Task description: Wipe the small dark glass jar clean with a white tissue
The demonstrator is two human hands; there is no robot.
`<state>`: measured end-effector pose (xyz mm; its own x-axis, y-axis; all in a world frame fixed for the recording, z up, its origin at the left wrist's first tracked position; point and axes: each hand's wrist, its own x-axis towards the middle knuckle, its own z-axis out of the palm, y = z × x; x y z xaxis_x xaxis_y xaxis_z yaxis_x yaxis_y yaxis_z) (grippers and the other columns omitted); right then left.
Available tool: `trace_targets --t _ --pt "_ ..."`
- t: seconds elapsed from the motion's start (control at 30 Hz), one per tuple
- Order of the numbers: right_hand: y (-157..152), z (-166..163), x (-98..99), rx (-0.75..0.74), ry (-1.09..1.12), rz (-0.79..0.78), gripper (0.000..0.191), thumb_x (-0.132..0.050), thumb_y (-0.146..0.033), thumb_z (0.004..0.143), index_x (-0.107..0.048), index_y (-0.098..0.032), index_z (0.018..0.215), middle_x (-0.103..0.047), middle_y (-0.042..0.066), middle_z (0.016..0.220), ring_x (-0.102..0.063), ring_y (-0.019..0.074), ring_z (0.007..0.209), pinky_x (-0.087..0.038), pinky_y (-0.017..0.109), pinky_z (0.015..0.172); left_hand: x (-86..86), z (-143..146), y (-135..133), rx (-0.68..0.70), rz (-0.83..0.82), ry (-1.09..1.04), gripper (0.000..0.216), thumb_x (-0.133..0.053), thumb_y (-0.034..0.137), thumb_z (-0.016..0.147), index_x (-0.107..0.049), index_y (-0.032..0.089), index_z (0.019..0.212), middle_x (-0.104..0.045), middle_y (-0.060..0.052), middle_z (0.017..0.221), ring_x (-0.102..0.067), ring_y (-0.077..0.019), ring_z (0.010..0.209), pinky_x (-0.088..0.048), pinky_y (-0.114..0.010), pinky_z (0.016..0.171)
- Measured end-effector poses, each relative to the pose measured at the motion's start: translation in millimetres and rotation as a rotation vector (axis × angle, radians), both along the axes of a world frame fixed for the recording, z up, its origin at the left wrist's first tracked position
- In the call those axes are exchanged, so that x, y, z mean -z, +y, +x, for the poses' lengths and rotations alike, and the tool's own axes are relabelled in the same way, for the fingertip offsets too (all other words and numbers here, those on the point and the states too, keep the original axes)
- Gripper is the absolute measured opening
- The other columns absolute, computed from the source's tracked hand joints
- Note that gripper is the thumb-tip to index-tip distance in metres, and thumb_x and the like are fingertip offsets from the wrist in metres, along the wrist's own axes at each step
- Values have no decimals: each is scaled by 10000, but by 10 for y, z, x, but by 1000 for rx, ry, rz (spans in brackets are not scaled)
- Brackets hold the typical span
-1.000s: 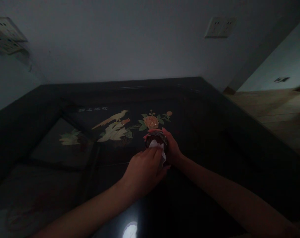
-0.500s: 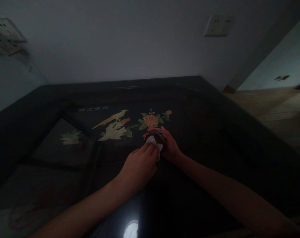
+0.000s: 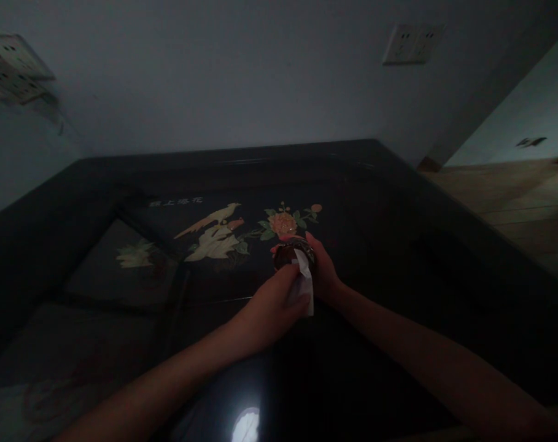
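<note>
Head view; white tissue [image 3: 305, 271], long axis steep, top leftward

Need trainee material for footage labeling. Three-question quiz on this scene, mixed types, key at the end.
1. Multiple choice: what is the left hand holding?
A) Nothing
B) A thin white sheet
C) A socket plate

2. True or false: the right hand grips a dark round object.

3. Fill the gap: as seen in the picture, the bird design on the dark surface lies to the ____ of the orange flower design.

Key:
1. B
2. True
3. left
</note>
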<state>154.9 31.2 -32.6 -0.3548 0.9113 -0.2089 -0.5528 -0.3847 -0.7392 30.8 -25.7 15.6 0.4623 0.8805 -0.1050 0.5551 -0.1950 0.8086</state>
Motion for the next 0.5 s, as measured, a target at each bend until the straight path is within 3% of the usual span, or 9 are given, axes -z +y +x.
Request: trace_targets --t 0.1,0.27,0.4,0.5 --pt "-17 -4 6 4 -22 34 393 -489 -552 801 -667 -219 911 -719 44 810 -656 224 771 -491 355 716 -40 -19 -31 80 193 263 192 -493 247 863 -526 159 1030 -627 -93 1063 -620 -223 936 -504 -350 815" --pt "-27 -20 49 -29 -11 93 381 -500 -529 814 -662 -208 938 -727 39 853 -652 202 767 -472 339 777 -141 -36 -72 174 369 596 325 -500 405 881 -564 147 1069 -659 -113 1052 -636 -285 951 -522 -427 777" --pt "-14 -27 70 -18 -12 94 363 -495 -516 822 -655 -217 950 -722 28 837 -650 197 760 -469 327 771 -94 -52 -69 162 531 741 339 -521 259 874 -547 108 1176 -603 -164 1229 -546 -309 1158 -486 -462 881" --pt "-2 -23 76 -6 -22 88 367 -501 -536 807 -654 -222 920 -718 29 811 -652 210 767 -474 338 766 -20 -67 -53 179 590 771 323 -463 161 884 -540 109 1193 -598 -161 1237 -517 -290 1197 -446 -469 955"
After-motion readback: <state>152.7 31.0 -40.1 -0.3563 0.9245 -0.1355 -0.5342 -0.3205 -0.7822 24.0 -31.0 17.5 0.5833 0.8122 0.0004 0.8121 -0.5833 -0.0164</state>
